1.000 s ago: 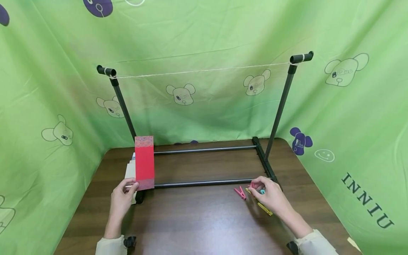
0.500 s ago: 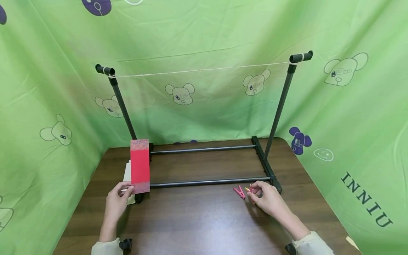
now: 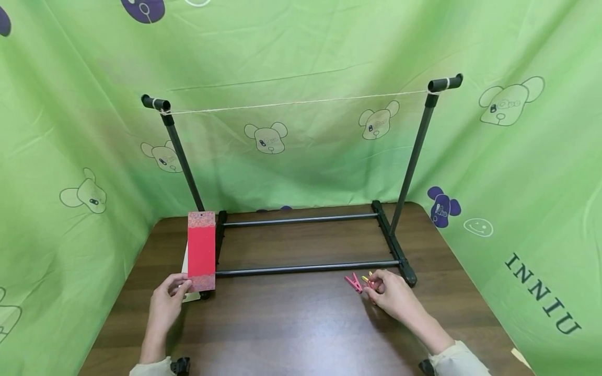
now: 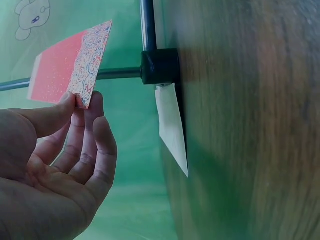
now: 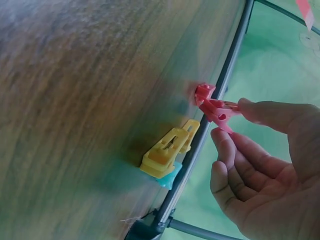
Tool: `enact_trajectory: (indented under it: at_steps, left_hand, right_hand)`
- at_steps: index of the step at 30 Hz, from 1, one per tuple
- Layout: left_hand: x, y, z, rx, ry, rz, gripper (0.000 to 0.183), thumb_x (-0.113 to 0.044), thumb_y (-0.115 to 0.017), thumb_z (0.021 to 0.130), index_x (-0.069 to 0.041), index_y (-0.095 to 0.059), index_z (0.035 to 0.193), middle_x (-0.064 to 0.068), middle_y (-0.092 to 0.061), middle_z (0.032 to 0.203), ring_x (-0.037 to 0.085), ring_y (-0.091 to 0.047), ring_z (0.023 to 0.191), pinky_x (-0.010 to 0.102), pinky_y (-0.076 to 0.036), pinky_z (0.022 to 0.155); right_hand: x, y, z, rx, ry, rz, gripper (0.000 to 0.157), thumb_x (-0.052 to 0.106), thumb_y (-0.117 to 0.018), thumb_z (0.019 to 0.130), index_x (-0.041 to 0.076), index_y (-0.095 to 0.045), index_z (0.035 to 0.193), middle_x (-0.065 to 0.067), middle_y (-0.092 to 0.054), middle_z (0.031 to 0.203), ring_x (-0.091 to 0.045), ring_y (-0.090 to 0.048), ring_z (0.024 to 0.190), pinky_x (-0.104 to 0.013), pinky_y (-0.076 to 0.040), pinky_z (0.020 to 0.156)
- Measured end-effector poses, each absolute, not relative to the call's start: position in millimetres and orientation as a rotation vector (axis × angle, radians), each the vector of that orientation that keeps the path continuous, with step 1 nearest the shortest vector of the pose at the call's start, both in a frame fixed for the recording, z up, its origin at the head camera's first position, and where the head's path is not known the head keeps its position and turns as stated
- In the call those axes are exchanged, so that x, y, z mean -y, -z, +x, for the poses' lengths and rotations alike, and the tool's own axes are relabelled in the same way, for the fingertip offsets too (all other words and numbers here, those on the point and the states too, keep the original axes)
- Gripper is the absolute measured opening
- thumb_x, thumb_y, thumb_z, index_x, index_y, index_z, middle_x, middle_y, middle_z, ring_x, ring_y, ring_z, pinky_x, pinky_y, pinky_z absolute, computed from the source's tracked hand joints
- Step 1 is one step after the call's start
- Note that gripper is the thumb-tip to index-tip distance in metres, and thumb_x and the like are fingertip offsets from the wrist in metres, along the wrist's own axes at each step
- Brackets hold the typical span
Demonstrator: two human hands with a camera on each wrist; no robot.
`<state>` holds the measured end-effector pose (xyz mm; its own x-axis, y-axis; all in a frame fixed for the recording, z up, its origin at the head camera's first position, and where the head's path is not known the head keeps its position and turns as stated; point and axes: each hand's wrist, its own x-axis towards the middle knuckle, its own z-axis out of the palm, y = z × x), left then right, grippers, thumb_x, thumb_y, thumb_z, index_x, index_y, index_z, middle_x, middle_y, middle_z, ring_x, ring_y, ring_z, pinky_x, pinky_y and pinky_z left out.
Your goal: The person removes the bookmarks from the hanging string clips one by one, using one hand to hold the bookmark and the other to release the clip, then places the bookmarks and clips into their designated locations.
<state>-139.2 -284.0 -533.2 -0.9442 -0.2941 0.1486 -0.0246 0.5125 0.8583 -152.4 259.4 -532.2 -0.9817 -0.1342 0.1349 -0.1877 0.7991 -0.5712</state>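
Observation:
My left hand [image 3: 165, 303] pinches the lower left corner of a red card [image 3: 201, 250] between thumb and fingers, holding it upright. In the left wrist view, a patterned band crosses the card [image 4: 90, 55] near the thumb. At the right, my right hand [image 3: 394, 296] pinches a pink clothespin [image 5: 218, 111] between thumb and index finger, low over the table. Just left of it lies another pink clothespin [image 3: 354, 282]. Yellow clothespins [image 5: 167, 152] and a teal one [image 5: 171, 176] rest close by; the right hand mostly hides them in the head view.
A black stand [image 3: 392, 245] with two posts and low crossbars is on the wooden table [image 3: 291, 324]. A thin string [image 3: 301, 103] stretches between the post tops. White paper [image 4: 171, 120] lies by the stand's left foot. Green printed cloth [image 3: 310, 172] surrounds the table.
My left hand has moved left and slightly down with the red card, covering more of the white paper. The right hand has dropped slightly and stays by the clothespins.

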Motion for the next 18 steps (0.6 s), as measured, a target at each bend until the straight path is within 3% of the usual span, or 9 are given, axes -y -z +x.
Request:
enact_trajectory:
  at_steps: [9, 18]
  left_hand:
    - [292, 536, -134, 2.462, 1.469, 0.307, 0.017, 0.0, -0.069, 0.103, 0.008, -0.07, 0.118, 0.026, -0.078, 0.103, -0.006, -0.069, 0.077, 0.013, -0.054, 0.071]
    - [302, 537, -133, 2.552, 1.323, 0.364, 0.02, -0.008, -0.073, 0.103, 0.005, -0.072, 0.119, 0.023, -0.078, 0.11, -0.011, -0.062, 0.082, 0.009, -0.046, 0.072]
  right_hand:
    - [-257, 535, -151, 2.922, -0.881, 0.258, 0.02, 0.011, -0.09, 0.084, 0.008, -0.072, 0.091, 0.006, -0.064, 0.075, -0.007, -0.051, 0.064, -0.027, -0.044, 0.058]
    - [-256, 535, -152, 2.933, -0.865, 0.249, 0.021, 0.012, -0.09, 0.083, 0.01, -0.071, 0.091, 0.007, -0.065, 0.073, -0.008, -0.054, 0.065, -0.029, -0.047, 0.061]
